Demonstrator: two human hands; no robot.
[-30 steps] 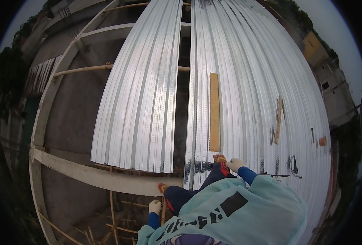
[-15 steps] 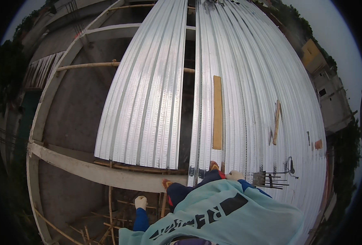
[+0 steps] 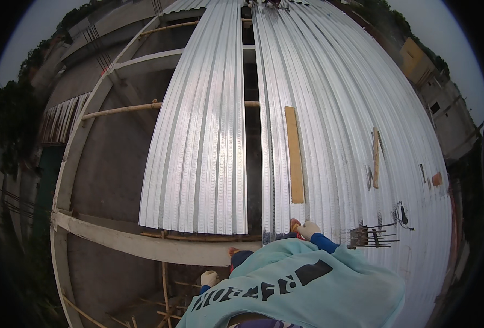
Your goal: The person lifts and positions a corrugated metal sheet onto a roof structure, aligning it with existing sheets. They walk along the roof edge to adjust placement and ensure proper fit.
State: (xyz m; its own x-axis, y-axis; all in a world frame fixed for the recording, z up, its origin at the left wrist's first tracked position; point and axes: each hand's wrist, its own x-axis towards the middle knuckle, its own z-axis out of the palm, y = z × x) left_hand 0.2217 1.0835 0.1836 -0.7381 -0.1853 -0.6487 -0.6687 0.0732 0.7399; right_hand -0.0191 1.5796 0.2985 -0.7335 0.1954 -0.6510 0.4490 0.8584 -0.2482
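Note:
I crouch at the near end of a corrugated metal sheet (image 3: 329, 136) on a roof frame. My right hand (image 3: 309, 229), in a white glove with a blue sleeve, is at the near edge of that sheet, beside an orange shoe tip (image 3: 294, 223). Its grip is too small to make out. My left hand (image 3: 209, 277), also gloved, hangs free over the open gap below the concrete beam (image 3: 143, 246), touching nothing I can see. A second corrugated sheet (image 3: 204, 147) lies to the left, apart from the first by a narrow gap. My teal hooded top fills the lower edge.
A long wooden plank (image 3: 294, 156) lies on the right sheet ahead of my right hand, with a shorter plank (image 3: 376, 158) farther right. Bent steel bars (image 3: 370, 236) stick up to my right. Bamboo poles (image 3: 165, 106) cross the open frame. A deep drop lies left and below.
The view shifts a little. My left hand swings slightly left and back. My right hand stays at the sheet's end, and the sheets and planks have not moved.

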